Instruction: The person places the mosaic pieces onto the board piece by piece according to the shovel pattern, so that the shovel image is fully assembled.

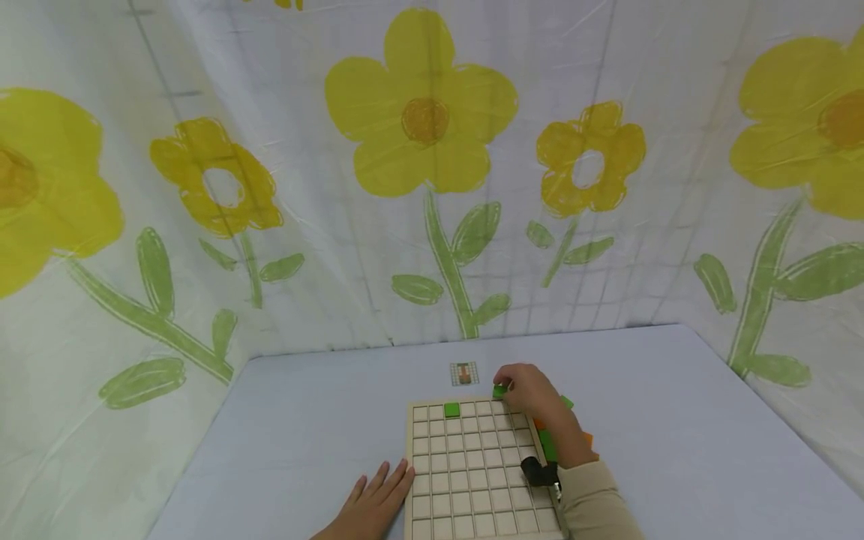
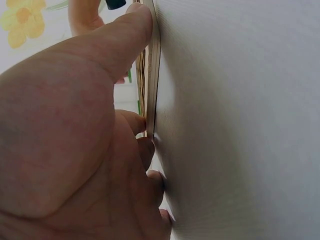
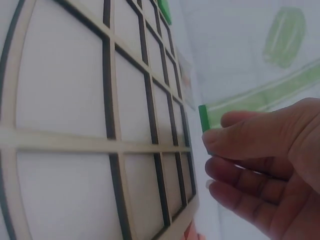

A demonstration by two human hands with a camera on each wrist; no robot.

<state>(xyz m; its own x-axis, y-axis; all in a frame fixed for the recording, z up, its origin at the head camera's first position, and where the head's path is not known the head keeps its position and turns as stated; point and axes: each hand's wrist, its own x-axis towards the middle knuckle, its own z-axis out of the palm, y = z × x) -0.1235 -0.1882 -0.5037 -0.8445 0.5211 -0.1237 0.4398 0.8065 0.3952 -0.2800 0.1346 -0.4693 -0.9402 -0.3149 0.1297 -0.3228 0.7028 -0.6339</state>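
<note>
A wooden grid board (image 1: 409, 442) lies on the table, with one green square tile (image 1: 451, 409) in a cell of its far row. My right hand (image 1: 533, 394) pinches another green tile (image 1: 499, 391) between thumb and fingers at the board's far right edge. In the right wrist view that tile (image 3: 204, 120) stands on edge, apart from the grid. My left hand (image 1: 374, 499) lies with straight fingers against the board's left side; the left wrist view shows its thumb (image 2: 135, 25) on the board's edge.
Green tiles (image 1: 547, 446) and orange tiles (image 1: 589, 438) lie to the right of the board, partly hidden by the right forearm. A small pattern card (image 1: 464, 373) lies beyond the board. A flowered curtain (image 1: 310, 285) hangs behind the table.
</note>
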